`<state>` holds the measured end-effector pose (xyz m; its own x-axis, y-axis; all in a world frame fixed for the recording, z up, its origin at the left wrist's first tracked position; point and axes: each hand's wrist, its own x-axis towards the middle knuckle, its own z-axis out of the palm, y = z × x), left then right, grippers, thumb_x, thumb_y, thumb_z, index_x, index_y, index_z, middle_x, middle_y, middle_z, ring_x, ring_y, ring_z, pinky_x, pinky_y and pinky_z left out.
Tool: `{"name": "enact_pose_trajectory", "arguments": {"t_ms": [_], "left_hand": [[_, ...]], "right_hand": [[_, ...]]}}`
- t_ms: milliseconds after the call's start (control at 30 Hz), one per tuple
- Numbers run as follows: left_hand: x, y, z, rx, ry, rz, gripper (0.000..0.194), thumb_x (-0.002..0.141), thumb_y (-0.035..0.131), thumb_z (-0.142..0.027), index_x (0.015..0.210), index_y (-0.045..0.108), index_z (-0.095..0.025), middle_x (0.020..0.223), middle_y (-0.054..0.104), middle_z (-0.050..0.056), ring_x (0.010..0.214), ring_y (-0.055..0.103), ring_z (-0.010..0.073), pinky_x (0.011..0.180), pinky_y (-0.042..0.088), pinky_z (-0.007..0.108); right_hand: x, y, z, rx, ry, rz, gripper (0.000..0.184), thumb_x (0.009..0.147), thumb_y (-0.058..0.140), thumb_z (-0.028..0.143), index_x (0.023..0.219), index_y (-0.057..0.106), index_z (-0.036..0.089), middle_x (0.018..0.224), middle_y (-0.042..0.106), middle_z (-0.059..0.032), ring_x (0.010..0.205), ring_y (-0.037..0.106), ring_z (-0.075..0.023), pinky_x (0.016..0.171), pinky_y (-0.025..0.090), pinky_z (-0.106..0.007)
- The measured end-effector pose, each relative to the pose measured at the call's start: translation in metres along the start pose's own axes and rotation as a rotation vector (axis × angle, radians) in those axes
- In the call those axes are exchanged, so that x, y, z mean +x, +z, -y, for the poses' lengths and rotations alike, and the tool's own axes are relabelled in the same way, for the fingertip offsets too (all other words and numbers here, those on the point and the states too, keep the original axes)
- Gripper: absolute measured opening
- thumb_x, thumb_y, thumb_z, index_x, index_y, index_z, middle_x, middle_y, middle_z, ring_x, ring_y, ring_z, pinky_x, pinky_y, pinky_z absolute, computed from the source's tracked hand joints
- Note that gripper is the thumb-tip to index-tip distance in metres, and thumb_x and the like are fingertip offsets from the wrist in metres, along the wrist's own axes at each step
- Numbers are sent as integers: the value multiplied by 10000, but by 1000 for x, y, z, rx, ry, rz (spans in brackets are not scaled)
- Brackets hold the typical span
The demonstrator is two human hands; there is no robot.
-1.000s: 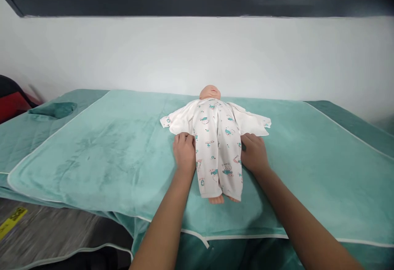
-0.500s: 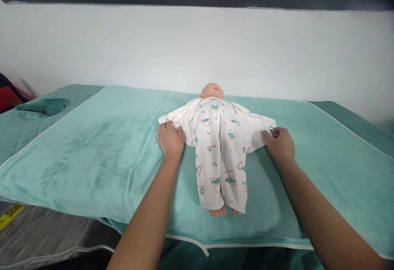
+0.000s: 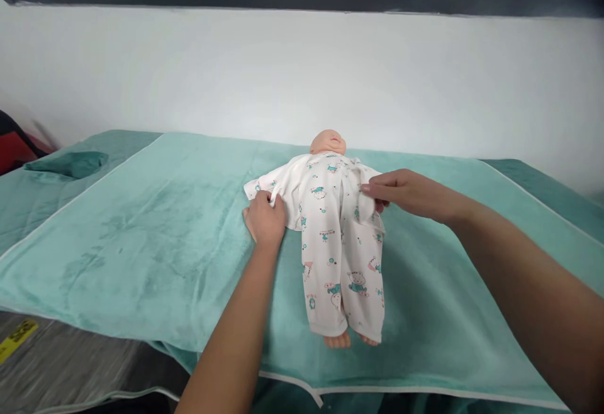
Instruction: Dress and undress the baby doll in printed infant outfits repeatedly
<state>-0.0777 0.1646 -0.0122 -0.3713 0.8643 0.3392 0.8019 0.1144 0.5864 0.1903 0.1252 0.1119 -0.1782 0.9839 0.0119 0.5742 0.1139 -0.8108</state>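
A baby doll [image 3: 327, 142] lies on its back on a teal towel [image 3: 155, 231], head toward the wall, feet toward me. It wears white printed pyjamas [image 3: 342, 257]. My left hand [image 3: 265, 219] is closed on the lower edge of the white garment's left flap, beside the doll's waist. My right hand [image 3: 401, 190] pinches the garment's right flap and holds it folded over the doll's chest.
The towel covers a teal-draped table that runs along a white wall. A folded dark teal cloth [image 3: 68, 163] lies at the far left, with a red and black object [image 3: 14, 146] behind it. Grey floor with a yellow label [image 3: 19, 332] shows at the lower left.
My right hand has carried the garment's right flap from its spread position inward over the doll's chest. My left hand has stayed at the left flap's edge and closed on it.
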Motion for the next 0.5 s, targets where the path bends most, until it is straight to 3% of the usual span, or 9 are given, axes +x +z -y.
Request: {"name": "enact_pose_trajectory", "arguments": {"t_ms": [67, 167, 233, 367, 500], "left_hand": [[0, -1, 0, -31, -9, -3, 184, 896, 491, -374, 944, 582, -222, 936, 711, 85, 980, 643, 292, 909, 400, 416], [-1, -3, -2, -59, -25, -9, 118, 865, 527, -336, 910, 568, -234, 895, 709, 69, 950, 644, 287, 887, 404, 403], [-1, -3, -3, -75, -34, -11, 95, 853, 544, -328, 885, 559, -240, 865, 703, 53, 904, 644, 275, 861, 409, 388], [-2, -3, -1, -145, -48, -4, 143, 857, 552, -383, 846, 541, -241, 799, 670, 15, 782, 615, 227, 781, 417, 341], [-2, -3, 3, -275, -15, 0, 166, 860, 545, -391, 809, 522, -235, 794, 628, -8, 744, 561, 184, 723, 412, 294]], "right_hand": [[8, 0, 11, -176, 12, 24, 463, 826, 603, 611, 587, 593, 214, 641, 609, -25, 610, 523, -163, 612, 412, -318], [32, 3, 10, -296, 23, -340, 413, 851, 562, 589, 667, 603, 221, 691, 628, -38, 605, 513, -169, 596, 383, -332], [53, 8, 5, -340, 0, -478, 320, 800, 632, 547, 780, 626, 227, 788, 657, -53, 666, 540, -189, 618, 385, -338], [83, 26, -12, -409, 106, -413, 306, 700, 700, 496, 790, 642, 209, 720, 644, -68, 677, 544, -220, 648, 387, -362], [81, 38, -37, -391, 185, -486, 195, 729, 596, 344, 851, 679, 215, 789, 677, -80, 728, 568, -241, 681, 396, -373]]}}
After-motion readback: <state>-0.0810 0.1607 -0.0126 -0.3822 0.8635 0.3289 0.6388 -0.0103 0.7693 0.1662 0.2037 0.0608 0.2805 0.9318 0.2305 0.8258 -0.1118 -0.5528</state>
